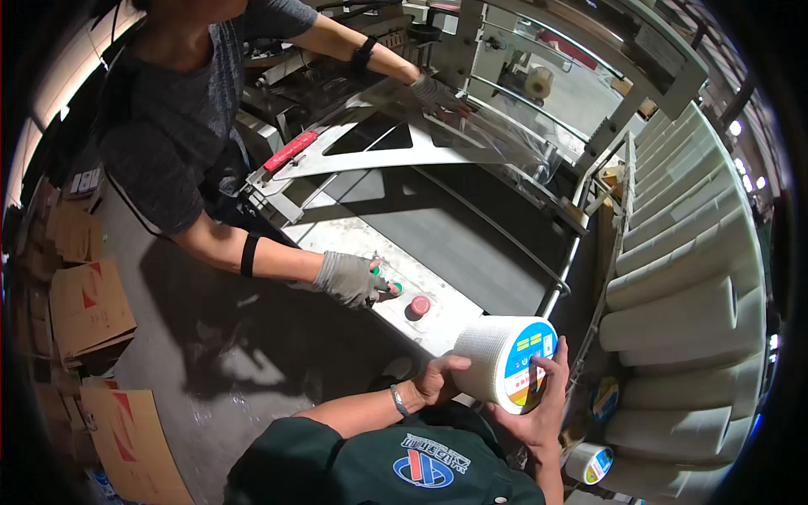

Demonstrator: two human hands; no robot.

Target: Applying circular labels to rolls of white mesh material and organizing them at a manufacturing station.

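Observation:
Between my two hands is a thick roll of white mesh tape (480, 358) with a round, colourful label on its end. My left hand (439, 380) grips its left side, thumb on the mesh, other fingers partly hidden. My right hand (545, 391) holds the labelled end, fingers bent over the label and the palm below. Just beyond the roll, a red push button (418, 306) stands on a pale machine panel (446, 324). Across from me, a co-worker's gloved hand (349, 278) has a finger at a green button (396, 289).
The co-worker's other gloved hand (439, 94) reaches over the machine's white frame (370, 156), above a dark belt (454, 223). Large white rolls (673, 316) line the right side. A smaller labelled roll (587, 464) lies low right. Flattened cardboard boxes (93, 307) are stacked on the left floor.

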